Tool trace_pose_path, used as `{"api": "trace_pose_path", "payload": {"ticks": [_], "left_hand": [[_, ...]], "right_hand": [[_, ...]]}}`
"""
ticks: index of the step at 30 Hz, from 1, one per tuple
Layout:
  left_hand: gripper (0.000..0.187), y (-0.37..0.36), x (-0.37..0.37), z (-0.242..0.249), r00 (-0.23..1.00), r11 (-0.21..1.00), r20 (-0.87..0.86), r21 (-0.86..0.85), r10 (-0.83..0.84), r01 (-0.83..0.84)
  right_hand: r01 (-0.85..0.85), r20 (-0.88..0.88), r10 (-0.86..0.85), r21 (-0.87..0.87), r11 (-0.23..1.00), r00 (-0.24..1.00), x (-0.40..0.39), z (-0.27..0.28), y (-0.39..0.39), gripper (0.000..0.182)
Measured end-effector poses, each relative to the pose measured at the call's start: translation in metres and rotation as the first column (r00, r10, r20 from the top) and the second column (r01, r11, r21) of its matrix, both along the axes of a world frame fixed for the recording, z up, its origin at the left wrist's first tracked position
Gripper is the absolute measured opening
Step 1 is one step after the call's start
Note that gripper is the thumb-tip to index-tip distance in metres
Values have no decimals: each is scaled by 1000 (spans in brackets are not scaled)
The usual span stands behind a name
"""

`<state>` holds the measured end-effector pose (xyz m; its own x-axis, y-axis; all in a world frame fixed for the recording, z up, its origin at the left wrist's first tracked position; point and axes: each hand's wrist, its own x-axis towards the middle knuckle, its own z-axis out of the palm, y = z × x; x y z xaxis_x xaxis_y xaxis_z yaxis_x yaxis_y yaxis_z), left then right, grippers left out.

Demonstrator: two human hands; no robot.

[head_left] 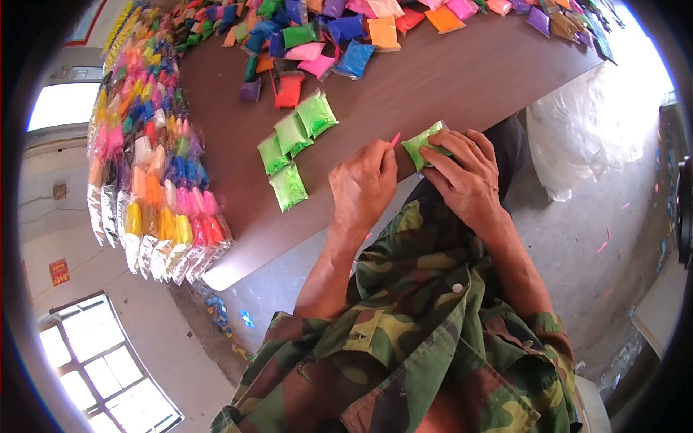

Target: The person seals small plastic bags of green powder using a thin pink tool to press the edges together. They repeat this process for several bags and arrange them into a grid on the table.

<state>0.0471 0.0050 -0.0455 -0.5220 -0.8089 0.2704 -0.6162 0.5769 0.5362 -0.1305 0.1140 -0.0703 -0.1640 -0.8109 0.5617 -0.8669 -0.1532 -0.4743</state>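
My left hand (364, 182) is closed at the table's near edge, with the tip of a thin pink stick (395, 140) poking out past its thumb and forefinger. Just to the right, my right hand (465, 173) grips a small clear packet of light green material (416, 147), fingers over its top. The two hands are close together, and the stick's tip points up beside the packet's left side. Several similar green packets (289, 189) lie in a cluster on the table, left of my left hand. The rest of the stick is hidden inside my fist.
Many colourful packets (354, 59) are heaped along the far side of the brown table (216, 94). Long strips of bagged, multicoloured packets (148, 166) are stacked along its left end. A large clear plastic bag (577, 130) hangs beyond the right edge.
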Motion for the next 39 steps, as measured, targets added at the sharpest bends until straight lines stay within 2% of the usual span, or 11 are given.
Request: {"api": "trace_pose_path", "payload": {"ticks": [5, 8, 14, 17, 20, 22, 26, 29, 32, 35, 39], "left_hand": [[7, 4, -4, 21, 996, 996, -84, 75, -31, 38], [7, 9, -9, 10, 993, 996, -83, 19, -87, 89], [6, -14, -5, 7, 1000, 999, 19, -29, -17, 17], [5, -5, -1, 21, 997, 998, -73, 51, -22, 25], [3, 5, 5, 31, 978, 988, -194, 145, 74, -46], [10, 8, 9, 40, 972, 987, -222, 151, 82, -49], [14, 15, 9, 43, 955, 992, -293, 129, 32, 6], [14, 25, 4, 37, 959, 981, -283, 192, 21, 35], [14, 34, 3, 25, 979, 969, -201, 237, -23, 72], [12, 40, -6, 19, 975, 974, -201, 179, -99, 136], [9, 32, -14, 14, 979, 982, -128, 78, -159, 170]], "right_hand": [[1, 7, -1, -2, 1000, 1000, 0, 0, 0, 40], [5, 3, -5, -14, 1000, 1000, 0, -4, 0, 40], [-12, 10, 12, -2, 1000, 1000, -1, -3, 1, 39], [-13, 6, 13, -23, 1000, 1000, -2, 2, 1, 37], [23, 51, -18, -103, 994, 999, 0, 16, -1, 31], [84, 222, -52, -135, 987, 974, 7, 19, -4, 26], [136, 545, -96, -34, 990, 833, 20, 21, -4, 15], [117, 771, -290, 273, 955, 567, 35, 18, 11, 15], [135, 909, -283, 252, 958, 308, 42, 4, 14, 18], [133, 939, -198, 166, 977, 280, 45, 0, 12, 20], [70, 924, -207, 195, 978, 321, 42, -4, 10, 18]]}}
